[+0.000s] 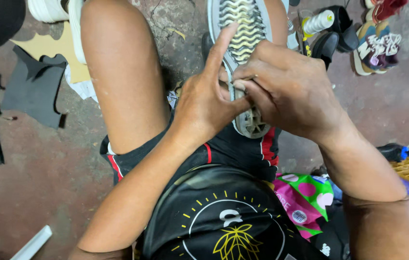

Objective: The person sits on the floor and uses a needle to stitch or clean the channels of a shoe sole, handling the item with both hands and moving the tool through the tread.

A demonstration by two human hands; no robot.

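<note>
Holding a shoe (243,33) sole-up between the knees, its grey wavy tread facing the camera. Left hand (207,103) pressing against the sole's edge, forefinger stretched straight up along the tread, thumb tucked toward the other hand. Right hand (286,89) curling over the heel end, fingertips pinching at the sole's rim; what sits between them, too hidden to tell. Lying on the floor nearby: black cut sheets (33,86), more shoes (375,45).
</note>
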